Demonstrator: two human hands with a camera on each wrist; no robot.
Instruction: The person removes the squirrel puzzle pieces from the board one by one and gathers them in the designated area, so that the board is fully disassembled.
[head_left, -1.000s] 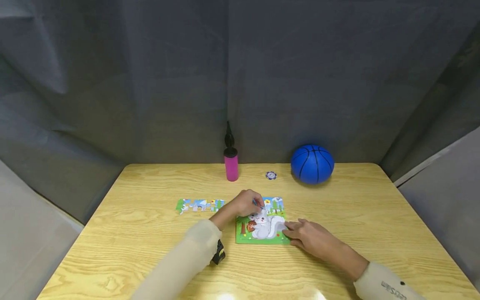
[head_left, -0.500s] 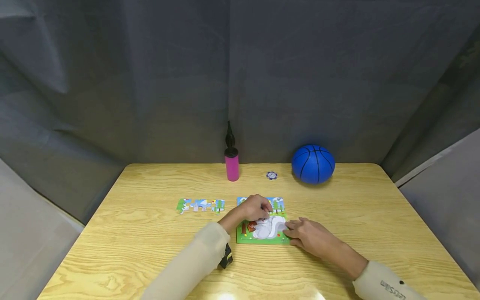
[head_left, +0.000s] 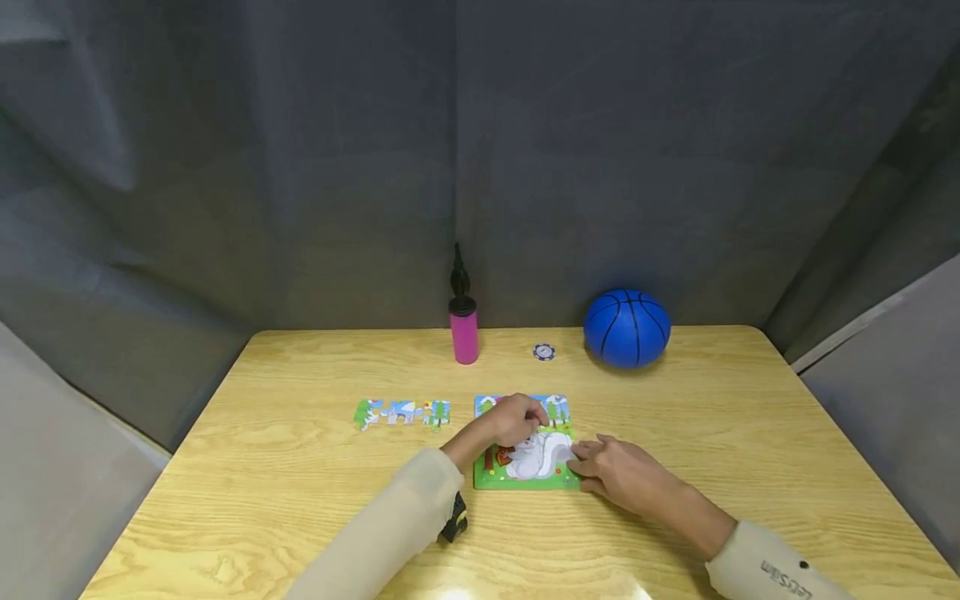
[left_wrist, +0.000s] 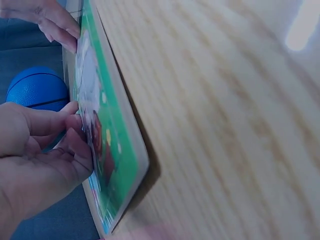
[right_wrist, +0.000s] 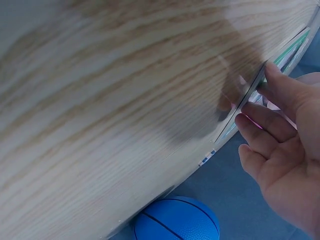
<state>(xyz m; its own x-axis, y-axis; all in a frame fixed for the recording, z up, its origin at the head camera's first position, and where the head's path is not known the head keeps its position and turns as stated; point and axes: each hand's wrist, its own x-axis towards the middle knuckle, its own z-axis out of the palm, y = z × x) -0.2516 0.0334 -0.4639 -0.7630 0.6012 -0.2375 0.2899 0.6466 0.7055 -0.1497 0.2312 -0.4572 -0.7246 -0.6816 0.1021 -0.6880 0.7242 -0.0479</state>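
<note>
Leftmost, knobbed puzzle pieces point(head_left: 402, 412) lie in a row | left hand point(head_left: 512, 420), fingers curled, touches the rectangular puzzle board point(head_left: 525, 484), green below, picturing a pale bushy-tailed animal, on the wood-grained table point(head_left: 300, 508); whether it grips anything is unclear | right hand point(head_left: 617, 472), fingers loosely extended, touches the board's right edge.

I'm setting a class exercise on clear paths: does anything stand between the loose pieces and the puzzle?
Nothing visible stands in the gap between the loose pieces and the puzzle. The left hand, though, covers part of the puzzle, its wrist crossing the left edge.
</note>
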